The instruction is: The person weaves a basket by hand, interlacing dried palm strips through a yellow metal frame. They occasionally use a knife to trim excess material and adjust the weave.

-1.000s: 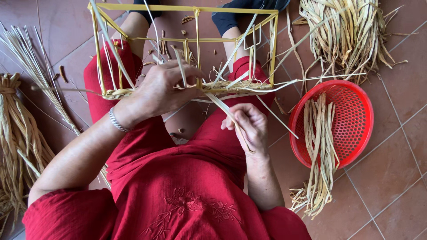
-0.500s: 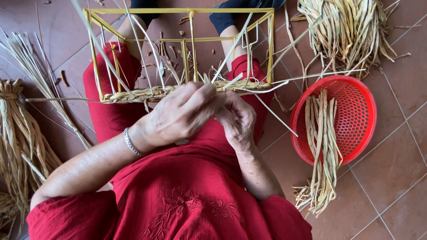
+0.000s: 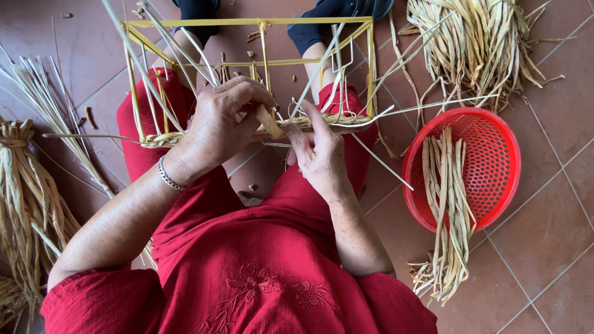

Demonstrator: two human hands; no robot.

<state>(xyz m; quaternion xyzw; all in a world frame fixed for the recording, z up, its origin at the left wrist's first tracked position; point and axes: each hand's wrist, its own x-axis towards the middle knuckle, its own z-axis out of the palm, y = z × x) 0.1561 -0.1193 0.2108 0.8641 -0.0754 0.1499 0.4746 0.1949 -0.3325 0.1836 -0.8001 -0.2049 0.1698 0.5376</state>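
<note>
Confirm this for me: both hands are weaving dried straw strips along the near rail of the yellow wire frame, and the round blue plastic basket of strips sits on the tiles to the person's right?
Not quite. The head view shows the round plastic basket is red, not blue. The rest holds: the left hand and right hand work dried straw strips on the yellow wire frame, basket on the right.

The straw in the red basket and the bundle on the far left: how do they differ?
The straw in the red basket lies loose, its ends spilling over the rim onto the tiles. The bundle on the left is tied together near its top and lies straight on the floor. Both are pale, dried strips.
</note>
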